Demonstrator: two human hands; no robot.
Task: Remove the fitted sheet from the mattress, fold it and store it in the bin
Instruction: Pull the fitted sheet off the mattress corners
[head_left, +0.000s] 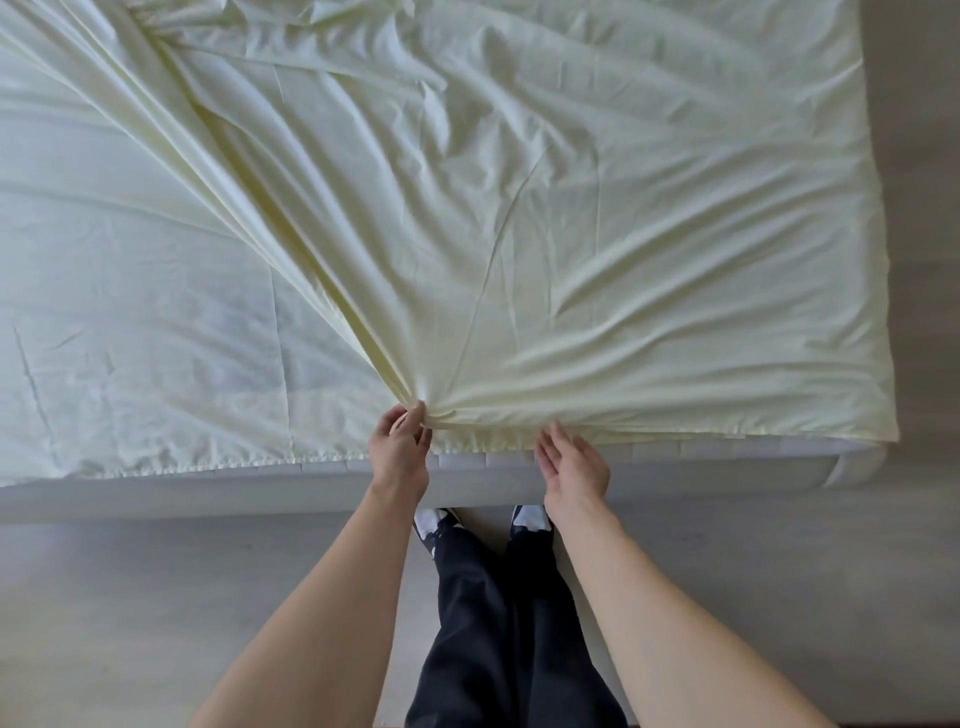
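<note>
A pale yellow fitted sheet (519, 218) lies loose and wrinkled over the white mattress (478, 467), folded over itself on the right half. Its elastic hem runs along the near left edge. My left hand (400, 447) pinches a gathered bunch of the sheet at the near edge, with taut creases fanning away toward the far left. My right hand (571, 462) hovers open just beside the sheet's near edge, fingers spread, holding nothing. No bin is in view.
The mattress side shows below the sheet along the near edge. Grey floor (156, 597) lies in front of the bed and along its right side. My legs in dark trousers and my shoes stand against the bed.
</note>
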